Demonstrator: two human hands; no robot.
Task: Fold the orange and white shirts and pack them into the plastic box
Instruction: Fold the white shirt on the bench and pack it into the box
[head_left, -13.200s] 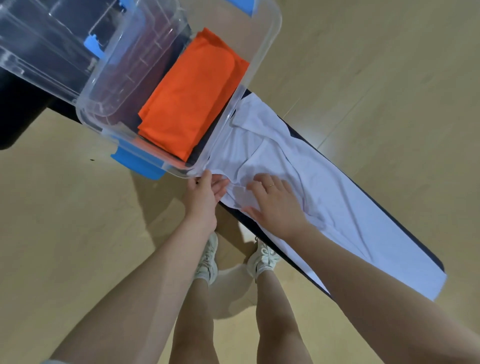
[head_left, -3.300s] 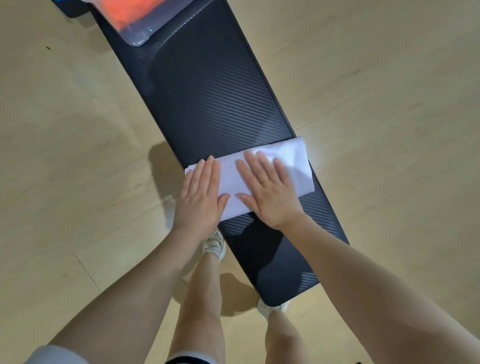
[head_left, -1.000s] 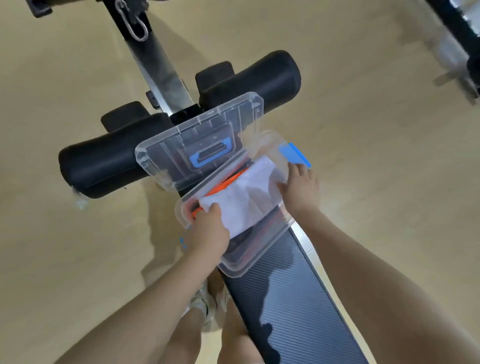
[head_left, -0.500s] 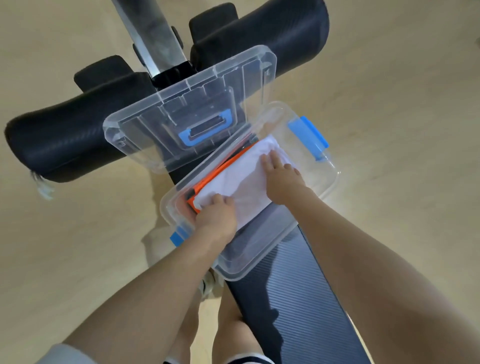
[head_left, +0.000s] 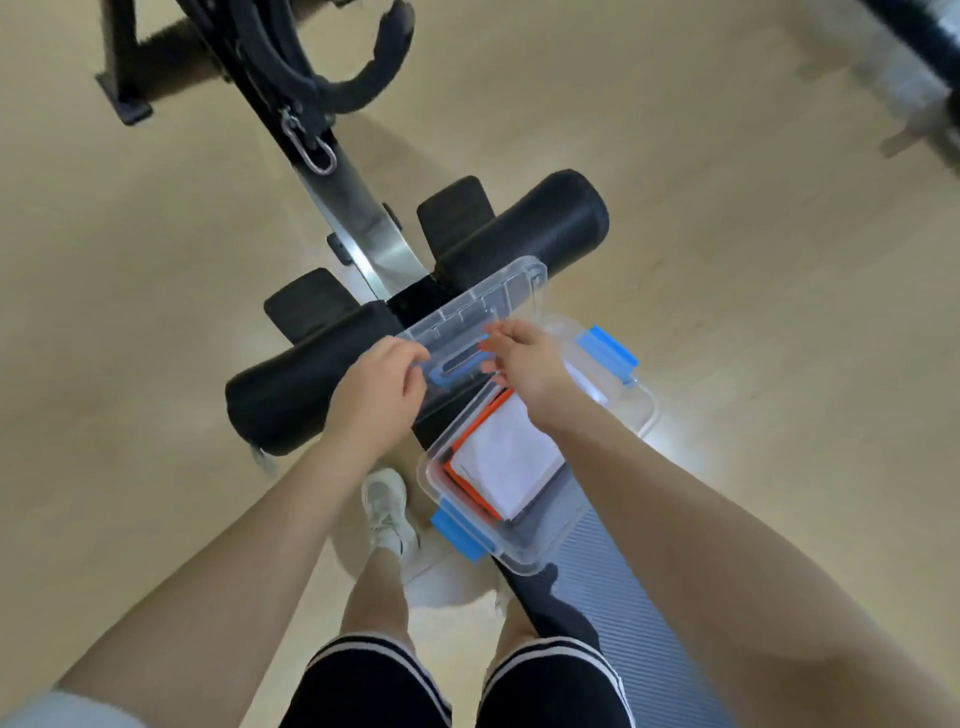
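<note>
The folded white shirt (head_left: 511, 464) lies on top of the folded orange shirt (head_left: 470, 491) inside the clear plastic box (head_left: 524, 558), which rests on the dark bench pad (head_left: 613, 618). The box's clear lid (head_left: 483, 306) with a blue handle (head_left: 460, 370) stands tilted at the box's far side. My left hand (head_left: 382, 387) grips the lid's near left part. My right hand (head_left: 524, 358) holds the lid at the handle's right end. Both hands are above the box's far edge, off the shirts.
Blue latches (head_left: 608, 353) (head_left: 460, 530) sit on the box's right and left ends. Black foam rollers (head_left: 291, 395) (head_left: 530, 228) and a metal frame post (head_left: 363, 228) lie just beyond the lid. Wooden floor surrounds the bench; my legs and shoes stand at its left.
Both hands left the white shirt in the box and moved up to the lid, taking hold of it. The view pulled back and up.
</note>
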